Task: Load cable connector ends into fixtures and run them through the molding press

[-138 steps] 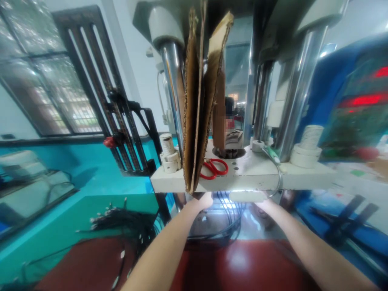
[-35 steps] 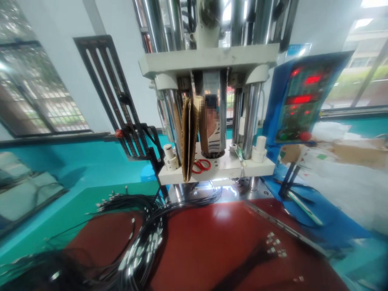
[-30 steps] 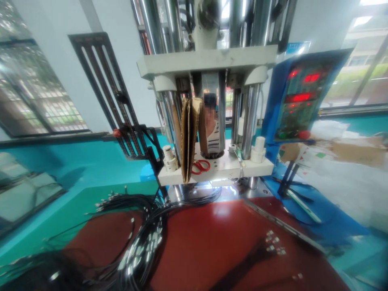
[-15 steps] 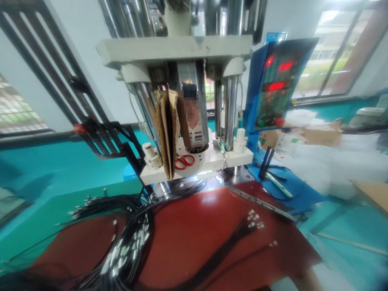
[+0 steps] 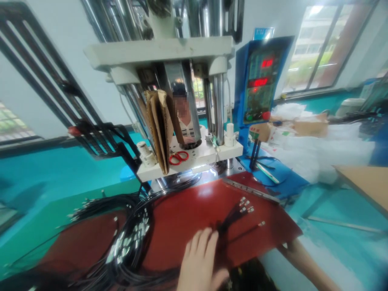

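My left hand (image 5: 198, 258) is over the front of the red-brown work surface (image 5: 178, 214), its fingers stretched out and holding nothing. Just beyond its fingertips lies a small bundle of black cables (image 5: 232, 216) with metal connector ends, and one separate cable (image 5: 247, 229) is beside it. Whether the fingers touch the bundle I cannot tell. At the right front edge of the surface is my right hand (image 5: 286, 247), its fingers mostly hidden by the edge. A large coil of black cables (image 5: 129, 238) with pale ends lies to the left.
Behind the surface stands a press (image 5: 160, 50) with red-handled scissors (image 5: 178, 157) and folded cardboard (image 5: 160, 129) on its lower plate. A blue control box (image 5: 257, 81) with red digits is at right. A metal strip (image 5: 251, 190) lies along the right edge.
My left hand has come into view from below, reaching over the surface by the cable bundle. More of my right arm shows at the right edge. The view has shifted slightly.
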Motion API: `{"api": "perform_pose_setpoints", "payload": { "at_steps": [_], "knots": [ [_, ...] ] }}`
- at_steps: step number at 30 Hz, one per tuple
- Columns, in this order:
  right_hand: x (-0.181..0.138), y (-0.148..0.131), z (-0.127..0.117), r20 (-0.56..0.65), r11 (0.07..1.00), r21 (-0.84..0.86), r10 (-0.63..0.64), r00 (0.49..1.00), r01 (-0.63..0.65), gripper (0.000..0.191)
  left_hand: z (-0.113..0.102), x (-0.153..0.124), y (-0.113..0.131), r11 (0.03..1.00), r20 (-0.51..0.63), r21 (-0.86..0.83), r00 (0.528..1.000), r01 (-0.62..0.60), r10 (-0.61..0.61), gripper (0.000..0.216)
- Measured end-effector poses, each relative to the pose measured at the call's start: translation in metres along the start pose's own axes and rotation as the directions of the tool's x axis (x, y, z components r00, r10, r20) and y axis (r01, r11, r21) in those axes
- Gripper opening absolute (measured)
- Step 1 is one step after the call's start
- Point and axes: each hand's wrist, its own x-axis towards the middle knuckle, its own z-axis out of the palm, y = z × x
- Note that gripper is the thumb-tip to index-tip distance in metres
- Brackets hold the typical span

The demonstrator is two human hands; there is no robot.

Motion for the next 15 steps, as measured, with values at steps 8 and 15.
{"api": "perform_pose_setpoints", "payload": {
  "at_steps": [8,15],
  "knots": [
    [-0.025,-0.006,-0.035,0.149,0.970,-0.235,-0.025,0.988,0.060,0.055,0.003,0.076,0.023,0.953,0.292,0.299,0.956,-0.054,-0.038,0.028],
    [-0.063,-0.070,-0.071,0.473,0.999,-0.036,0.037,0.880,-0.023,0.026,-0.018,0.070,0.021,0.959,0.231,-0.282,0.970,-0.010,0.078,0.007]
  ]
}}
